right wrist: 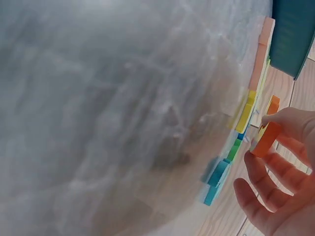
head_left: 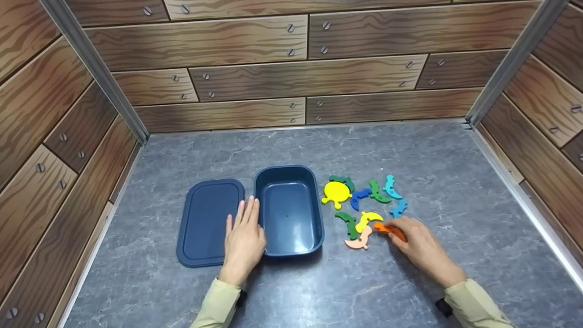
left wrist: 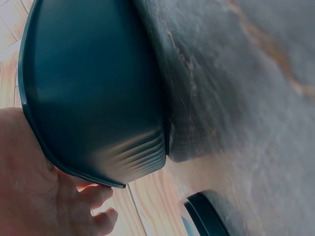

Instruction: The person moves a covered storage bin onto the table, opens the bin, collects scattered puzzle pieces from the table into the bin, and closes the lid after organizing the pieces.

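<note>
My right hand [head_left: 419, 243] pinches an orange crocodile-shaped piece [head_left: 391, 230] between thumb and fingers; the right wrist view shows the orange piece [right wrist: 266, 137] raised off the table. To its left lie a yellow crocodile piece [head_left: 368, 220], a peach one [head_left: 360, 239] and a dark green one [head_left: 349, 224]. My left hand [head_left: 246, 243] has straight fingers lying along the left rim of an open dark blue box [head_left: 319, 214]. In the left wrist view, that hand [left wrist: 44, 182] touches the rim of the box [left wrist: 93, 88]. Beside it, a matching blue lid [head_left: 209, 223] lies flat.
Behind the near pieces sit a yellow turtle-like disc [head_left: 337, 193], a blue piece [head_left: 360, 197], a green piece [head_left: 378, 192] and light blue pieces [head_left: 399, 208]. Another dark green piece [head_left: 345, 181] lies partly behind the disc. Wood-patterned walls [head_left: 250, 82] enclose the grey table [head_left: 218, 155].
</note>
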The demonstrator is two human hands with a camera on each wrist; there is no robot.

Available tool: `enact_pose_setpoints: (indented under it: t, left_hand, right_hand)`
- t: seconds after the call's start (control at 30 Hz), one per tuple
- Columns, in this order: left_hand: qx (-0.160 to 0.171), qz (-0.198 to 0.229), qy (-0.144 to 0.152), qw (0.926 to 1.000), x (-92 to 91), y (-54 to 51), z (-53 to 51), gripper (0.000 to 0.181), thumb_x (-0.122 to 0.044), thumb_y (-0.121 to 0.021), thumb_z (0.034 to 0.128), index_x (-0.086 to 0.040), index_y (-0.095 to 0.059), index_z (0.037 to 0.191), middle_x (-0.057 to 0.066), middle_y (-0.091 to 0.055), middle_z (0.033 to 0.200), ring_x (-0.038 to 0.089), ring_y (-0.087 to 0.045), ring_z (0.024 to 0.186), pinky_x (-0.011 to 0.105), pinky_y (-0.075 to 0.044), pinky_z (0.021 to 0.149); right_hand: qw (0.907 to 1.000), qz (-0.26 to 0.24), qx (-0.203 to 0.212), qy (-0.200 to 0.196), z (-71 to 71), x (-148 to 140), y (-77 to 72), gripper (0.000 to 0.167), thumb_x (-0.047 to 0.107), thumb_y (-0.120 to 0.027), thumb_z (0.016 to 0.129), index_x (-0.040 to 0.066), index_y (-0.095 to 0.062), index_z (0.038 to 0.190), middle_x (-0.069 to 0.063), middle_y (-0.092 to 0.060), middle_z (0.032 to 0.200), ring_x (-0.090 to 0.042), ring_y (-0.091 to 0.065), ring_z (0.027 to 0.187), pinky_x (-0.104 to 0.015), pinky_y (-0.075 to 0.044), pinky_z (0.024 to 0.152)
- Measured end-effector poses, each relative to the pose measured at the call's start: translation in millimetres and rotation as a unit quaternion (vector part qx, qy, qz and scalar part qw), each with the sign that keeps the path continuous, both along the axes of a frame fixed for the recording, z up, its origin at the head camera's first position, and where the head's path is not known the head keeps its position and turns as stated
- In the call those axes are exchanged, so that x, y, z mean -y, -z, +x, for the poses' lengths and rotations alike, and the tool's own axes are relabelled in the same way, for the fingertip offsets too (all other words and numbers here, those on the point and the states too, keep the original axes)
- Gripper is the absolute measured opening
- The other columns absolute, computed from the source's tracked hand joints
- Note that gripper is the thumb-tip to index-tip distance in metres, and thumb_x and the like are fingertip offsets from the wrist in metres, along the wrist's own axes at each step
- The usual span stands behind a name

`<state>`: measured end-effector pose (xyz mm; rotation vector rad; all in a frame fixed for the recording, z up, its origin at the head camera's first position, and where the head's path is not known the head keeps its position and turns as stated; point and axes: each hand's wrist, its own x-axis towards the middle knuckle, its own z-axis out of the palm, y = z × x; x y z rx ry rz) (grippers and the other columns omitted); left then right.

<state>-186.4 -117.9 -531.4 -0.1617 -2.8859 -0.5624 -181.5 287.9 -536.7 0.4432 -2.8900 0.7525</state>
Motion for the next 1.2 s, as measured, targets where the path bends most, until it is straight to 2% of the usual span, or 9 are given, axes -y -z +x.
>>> enact_pose_setpoints:
  t: [0.23, 0.4, 0.57, 0.83, 1.2]
  left_hand:
    - [-0.001, 0.007, -0.005, 1.0000, 0.3, 2.1, 0.6, 0.060, -0.013, -0.051, 0.0976, -0.012, -0.033, 0.155, 0.001, -0.026, 0.160, 0.023, -0.019, 0.148, 0.055, -0.016, 0.116]
    - [-0.002, 0.006, -0.004, 1.0000, 0.6, 2.5, 0.4, 0.059, -0.014, -0.051, 0.0980, -0.011, -0.034, 0.154, 0.001, -0.027, 0.160, 0.024, -0.020, 0.147, 0.056, -0.017, 0.116]
    - [0.002, 0.005, -0.004, 1.0000, 0.7, 2.2, 0.1, 0.060, -0.014, -0.051, 0.0980, -0.011, -0.033, 0.155, 0.002, -0.026, 0.160, 0.024, -0.019, 0.148, 0.056, -0.017, 0.116]
    - [0.006, 0.000, -0.006, 1.0000, 0.9, 0.7, -1.0, 0.061, -0.014, -0.053, 0.0979, -0.012, -0.032, 0.155, 0.002, -0.025, 0.161, 0.025, -0.019, 0.148, 0.054, -0.015, 0.116]
    - [0.000, 0.003, 0.001, 1.0000, 0.2, -0.3, -1.6, 0.060, -0.014, -0.051, 0.0979, -0.011, -0.033, 0.155, 0.003, -0.027, 0.160, 0.026, -0.021, 0.147, 0.056, -0.017, 0.116]
  right_hand:
    - [0.9993, -0.005, -0.036, -0.009, -0.4, 4, -7.5, 0.022, 0.006, -0.076, 0.085, 0.013, -0.072, 0.106, 0.000, -0.066, 0.102, -0.020, -0.060, 0.091, -0.043, -0.052, 0.076]
    - [0.9990, -0.007, -0.044, -0.003, -0.4, 9, -12.9, 0.022, 0.005, -0.077, 0.083, 0.012, -0.072, 0.104, 0.000, -0.065, 0.098, -0.017, -0.056, 0.083, -0.038, -0.049, 0.068]
    - [0.9984, -0.018, -0.054, 0.000, 0.0, 14, -17.4, 0.021, 0.004, -0.077, 0.083, 0.012, -0.072, 0.101, -0.001, -0.065, 0.099, -0.020, -0.058, 0.088, -0.042, -0.051, 0.073]
    - [0.9938, -0.039, -0.102, -0.020, -2.7, 22, -22.1, 0.022, 0.003, -0.078, 0.082, 0.012, -0.072, 0.101, -0.001, -0.066, 0.100, -0.021, -0.059, 0.091, -0.043, -0.051, 0.076]
    - [0.9923, -0.073, -0.097, -0.021, -4.9, 31, -33.3, 0.025, 0.002, -0.076, 0.084, 0.015, -0.072, 0.104, 0.004, -0.064, 0.100, -0.015, -0.056, 0.088, -0.043, -0.050, 0.073]
